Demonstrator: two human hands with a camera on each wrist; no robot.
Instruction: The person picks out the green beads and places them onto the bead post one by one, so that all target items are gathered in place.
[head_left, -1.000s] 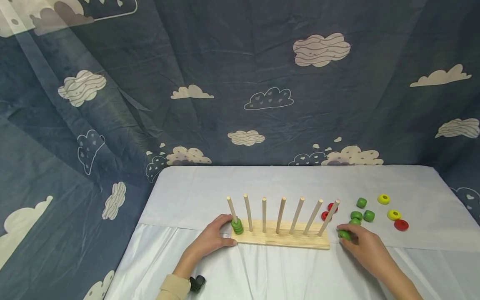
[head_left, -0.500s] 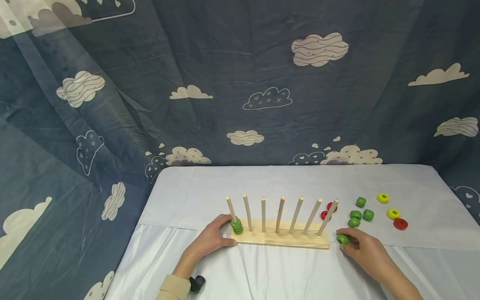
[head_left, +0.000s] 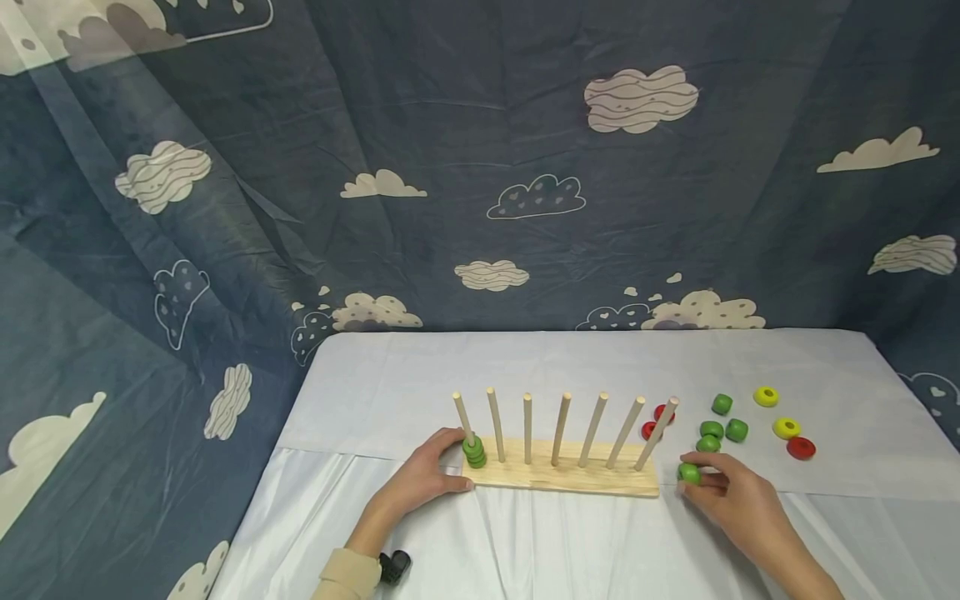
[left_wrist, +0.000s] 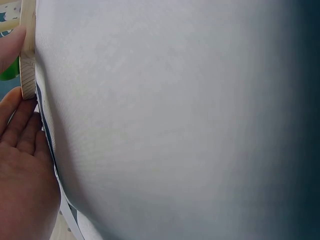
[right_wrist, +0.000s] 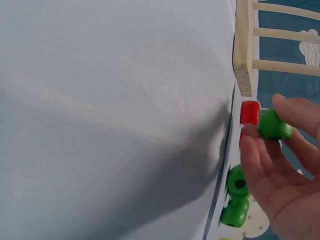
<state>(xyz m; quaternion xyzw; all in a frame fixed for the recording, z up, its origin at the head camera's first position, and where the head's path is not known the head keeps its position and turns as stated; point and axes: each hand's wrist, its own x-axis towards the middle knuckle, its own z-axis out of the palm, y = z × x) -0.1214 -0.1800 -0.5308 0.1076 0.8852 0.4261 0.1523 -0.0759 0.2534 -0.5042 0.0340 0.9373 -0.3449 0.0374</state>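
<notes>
A wooden peg board [head_left: 562, 478] with a row of several upright pegs stands on the white cloth. Green rings [head_left: 474, 453] are stacked on its leftmost peg. My left hand [head_left: 422, 478] holds the board's left end, thumb at the front edge and fingers around the end; the left wrist view shows its thumb [left_wrist: 11, 46] against the wood. Right of the board, my right hand [head_left: 738, 496] pinches a green bead [head_left: 688, 473] between thumb and fingers. In the right wrist view this bead [right_wrist: 275, 125] appears raised above the cloth, beyond the board's end.
Several loose green beads [head_left: 737, 431] lie behind my right hand. Farther right are two yellow rings [head_left: 787, 428] and a red ring [head_left: 802, 448]. Two red pieces [head_left: 651, 431] sit behind the rightmost peg. A dark cloud-print curtain [head_left: 450, 233] hangs behind the table.
My right hand has drawn the green bead away from the other green beads and turned it slightly in its fingers. The left hand and the peg board stay in place.
</notes>
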